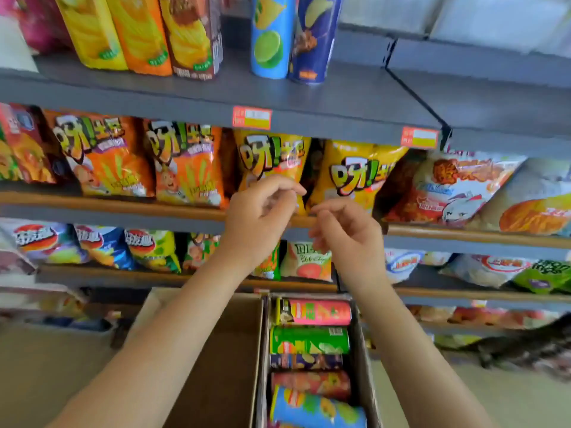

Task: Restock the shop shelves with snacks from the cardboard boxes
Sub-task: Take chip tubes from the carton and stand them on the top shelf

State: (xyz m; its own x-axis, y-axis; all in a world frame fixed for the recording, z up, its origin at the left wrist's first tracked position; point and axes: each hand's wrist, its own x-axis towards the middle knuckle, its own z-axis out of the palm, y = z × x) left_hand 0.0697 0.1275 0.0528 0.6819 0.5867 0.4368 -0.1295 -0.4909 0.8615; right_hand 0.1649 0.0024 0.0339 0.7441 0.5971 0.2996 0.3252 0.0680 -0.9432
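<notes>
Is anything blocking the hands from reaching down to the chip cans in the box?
Nothing visible. Both the left hand and right hand are raised, holding nothing, and the chip cans lie uncovered in the open cardboard box directly below.

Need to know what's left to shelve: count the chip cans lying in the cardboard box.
5 in the cardboard box, stacked front to back: pink can, green can, dark blue can, red-orange can, light blue can. More may lie underneath or below the frame edge.
</notes>
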